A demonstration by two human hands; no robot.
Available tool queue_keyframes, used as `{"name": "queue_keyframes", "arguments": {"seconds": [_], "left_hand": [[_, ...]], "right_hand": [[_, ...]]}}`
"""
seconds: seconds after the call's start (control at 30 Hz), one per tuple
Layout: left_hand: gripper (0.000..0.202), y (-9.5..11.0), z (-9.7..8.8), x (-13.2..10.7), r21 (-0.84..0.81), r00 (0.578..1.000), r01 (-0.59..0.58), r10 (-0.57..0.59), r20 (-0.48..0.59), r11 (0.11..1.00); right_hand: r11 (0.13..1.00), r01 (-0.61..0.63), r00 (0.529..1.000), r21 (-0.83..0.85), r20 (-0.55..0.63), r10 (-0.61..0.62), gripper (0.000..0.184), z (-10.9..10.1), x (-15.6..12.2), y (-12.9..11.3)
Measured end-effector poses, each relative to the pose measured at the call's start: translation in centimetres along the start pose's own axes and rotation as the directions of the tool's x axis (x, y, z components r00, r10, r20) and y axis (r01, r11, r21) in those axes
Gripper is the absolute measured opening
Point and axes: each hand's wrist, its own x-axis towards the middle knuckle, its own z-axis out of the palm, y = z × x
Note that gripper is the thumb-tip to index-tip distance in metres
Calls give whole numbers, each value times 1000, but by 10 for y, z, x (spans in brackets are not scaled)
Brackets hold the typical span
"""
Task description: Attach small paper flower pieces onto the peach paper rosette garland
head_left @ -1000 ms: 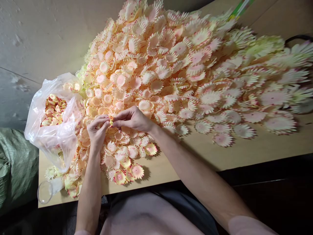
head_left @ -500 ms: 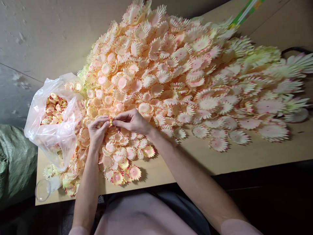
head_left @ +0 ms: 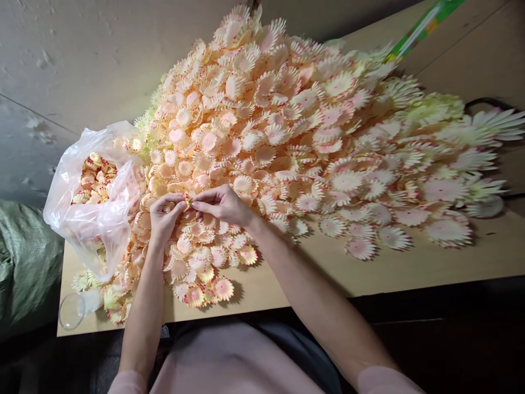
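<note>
Between the fingertips of both hands is a small yellow artificial flower piece (head_left: 188, 202) with red-tipped petals. My left hand (head_left: 166, 213) pinches it from the left, fingers bent and closed. From the right, my right hand (head_left: 221, 204) pinches it with thumb and forefinger. Both hands are just above a broad heap of pale artificial flower petals (head_left: 264, 156), cream to pink with red edges. Several loose petal discs (head_left: 223, 288) lie in front of the hands near the table's edge. The fingers partly cover the small piece.
A clear plastic bag (head_left: 88, 221) holding small yellow-and-red flower pieces (head_left: 98, 178) stands on the left of the wooden table (head_left: 270, 293). A clear round container (head_left: 71, 311) lies at the near left corner. A green sack (head_left: 27, 268) is beside the table; a green strip (head_left: 424, 30) sticks up behind.
The camera view has shifted slightly. Both hands stay together over the heap, still pinching the small flower piece, with only slight finger movement.
</note>
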Motion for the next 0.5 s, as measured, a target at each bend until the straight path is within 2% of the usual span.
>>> {"name": "queue_keyframes", "arguments": {"seconds": [0.27,0.5], "left_hand": [[18,3,-2,0,24,995,15,-17,98,1000],[22,1,-1,0,65,998,19,-23,64,998]], "right_hand": [[997,-58,996,45,-61,61,13,1,2,-2],[998,-16,1000,53,7,15,22,-2,1,1]]}}
